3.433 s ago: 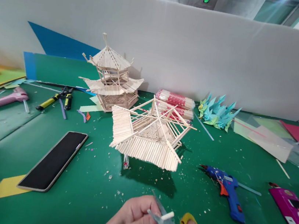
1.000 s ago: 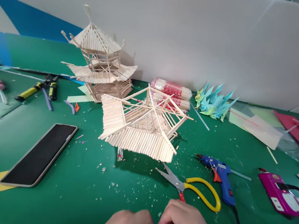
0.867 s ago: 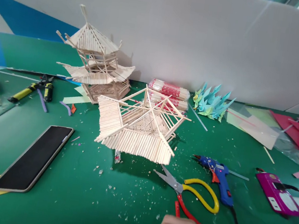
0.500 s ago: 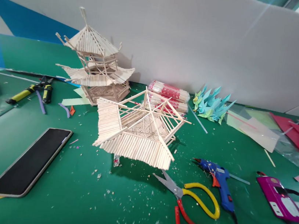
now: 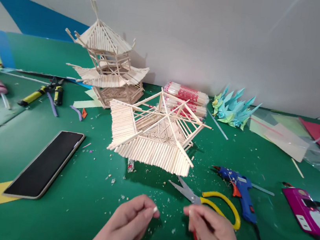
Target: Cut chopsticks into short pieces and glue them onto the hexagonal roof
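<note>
My left hand [image 5: 130, 221] is at the front of the table, thumb pressed against a bent index finger. A tiny white spot shows at its fingertips; I cannot tell whether it is a nail or something held. My right hand [image 5: 213, 235] is also closed in a pinch, apart from the left one, with its contents hidden. It covers part of the scissors [image 5: 188, 193], whose yellow and red handles show around it. Beyond both hands stands an unfinished pavilion model of thin wooden sticks [image 5: 149, 150], its roof covered on two sides and open framing elsewhere.
A taller stick pagoda [image 5: 104, 68] stands behind left, beside packs of sticks [image 5: 186, 94] and blue folded paper [image 5: 235, 109]. A phone [image 5: 46, 163] lies left. On the right are a blue glue gun [image 5: 241, 187], its cord and a magenta power strip [image 5: 305, 208]. Pliers [image 5: 45, 92] lie far left.
Both hands have come into view from the bottom edge, the right one over the scissors' handles. The view has shifted slightly; the models and tools stay in place.
</note>
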`<action>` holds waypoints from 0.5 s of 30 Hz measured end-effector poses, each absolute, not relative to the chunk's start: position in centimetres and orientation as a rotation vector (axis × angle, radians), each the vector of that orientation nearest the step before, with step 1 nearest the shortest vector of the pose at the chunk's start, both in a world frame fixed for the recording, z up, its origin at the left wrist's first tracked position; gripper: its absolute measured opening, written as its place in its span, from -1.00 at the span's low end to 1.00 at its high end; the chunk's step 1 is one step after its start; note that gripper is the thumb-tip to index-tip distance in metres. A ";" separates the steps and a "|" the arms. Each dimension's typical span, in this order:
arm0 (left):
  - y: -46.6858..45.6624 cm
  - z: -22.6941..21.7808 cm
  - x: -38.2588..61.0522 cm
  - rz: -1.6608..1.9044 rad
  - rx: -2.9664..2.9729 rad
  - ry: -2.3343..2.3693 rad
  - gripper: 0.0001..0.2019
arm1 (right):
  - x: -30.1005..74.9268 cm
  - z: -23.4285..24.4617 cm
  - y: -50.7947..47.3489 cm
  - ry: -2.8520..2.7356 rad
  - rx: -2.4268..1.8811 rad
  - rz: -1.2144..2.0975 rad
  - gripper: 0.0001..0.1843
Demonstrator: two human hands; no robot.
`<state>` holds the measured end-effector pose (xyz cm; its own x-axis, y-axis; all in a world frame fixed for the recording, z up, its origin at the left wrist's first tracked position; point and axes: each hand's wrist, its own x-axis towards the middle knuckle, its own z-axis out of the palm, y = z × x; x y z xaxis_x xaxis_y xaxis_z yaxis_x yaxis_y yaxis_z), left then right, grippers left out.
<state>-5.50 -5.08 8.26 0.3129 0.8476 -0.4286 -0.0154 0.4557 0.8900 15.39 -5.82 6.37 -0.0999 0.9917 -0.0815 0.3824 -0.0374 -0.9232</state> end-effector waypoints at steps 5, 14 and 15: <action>-3.7 6.5 -4.0 0.723 1.225 1.253 -0.77 | 14.6 6.2 -3.7 -1.298 -1.495 1.244 -0.78; -2.5 3.1 -4.4 0.513 2.387 1.569 -0.75 | 14.0 5.8 -3.8 -1.140 -1.471 1.258 -0.82; -2.3 3.0 -4.3 0.512 2.392 1.591 -0.75 | 13.9 6.0 -3.8 -1.158 -1.473 1.225 -0.82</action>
